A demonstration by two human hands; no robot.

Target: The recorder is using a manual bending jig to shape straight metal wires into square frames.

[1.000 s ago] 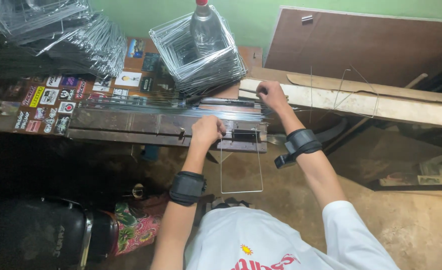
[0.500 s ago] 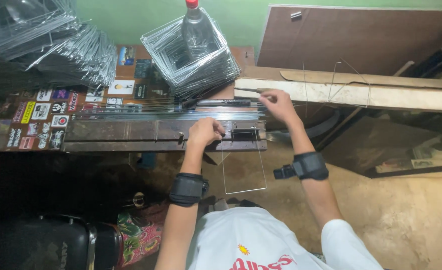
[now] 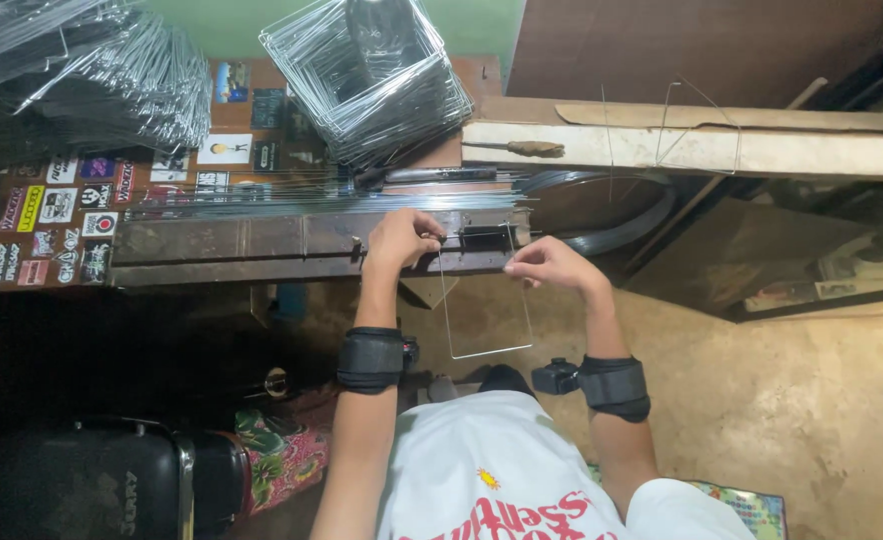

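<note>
- At the bench's near edge, a person in a white printed shirt sits over a partly bent wire frame (image 3: 487, 320), a thin U-shaped length of steel wire that hangs down from the bending jig (image 3: 482, 240) toward the lap.
- Left hand (image 3: 402, 240), wrist in a black strap, is closed around the top of the frame's left leg, right at the jig.
- Right hand (image 3: 552, 265), also strapped at the wrist, pinches the top of the frame's right leg between thumb and fingertips, just off the bench edge.
- Risk, as judged from this grip: the wire is springy and thin, so a loose pinch could let the free leg snap back toward the fingers or the face.
- Another hazard: fingers sit very close to the jig, where a bend could nip skin between wire and steel.
- Beyond the hands, a bundle of straight wire rods (image 3: 332, 200) lies along the metal bench (image 3: 212, 240); a careless elbow could roll them off.
- Farther back, a leaning stack of finished square frames (image 3: 372, 80) rests against the green wall, with a second pile (image 3: 92, 80) at far left above a sticker-covered panel (image 3: 57, 225); either could slide if the bench is jolted.
- Loose wire pieces (image 3: 702, 120) stand on the wooden plank (image 3: 702, 150) at right.
</note>
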